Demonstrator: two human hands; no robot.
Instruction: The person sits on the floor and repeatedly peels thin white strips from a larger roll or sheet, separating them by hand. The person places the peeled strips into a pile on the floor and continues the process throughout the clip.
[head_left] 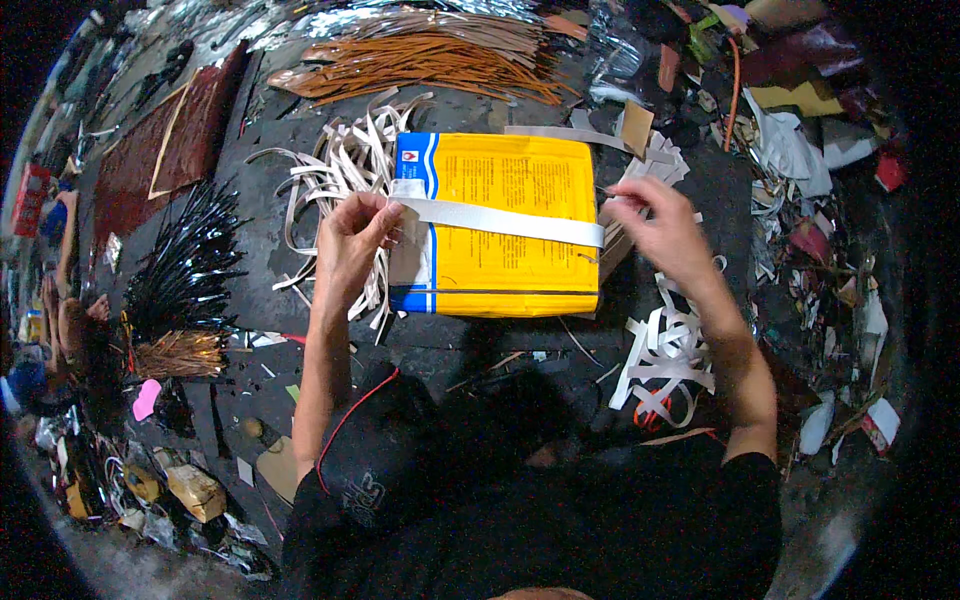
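A yellow rectangular container (515, 190) with a blue band and printed panels lies flat in front of me. Across it runs a white strip (500, 222), slanting slightly down to the right. My left hand (355, 230) pinches the strip's left end between thumb and fingertips. Just beyond the container's right edge is my right hand (655, 215), slightly blurred, its fingers curled together; whatever they hold is too small to make out. The strip's right end rests at the container's right edge, apart from that hand.
Pale strips (350, 150) lie heaped left of the container, with curled white strips (665, 350) at lower right. Brown strips (430, 70) spread along the back. Black strips (190, 250) and a dark red sheet (165, 150) lie left. Scraps (810, 260) clutter the right side.
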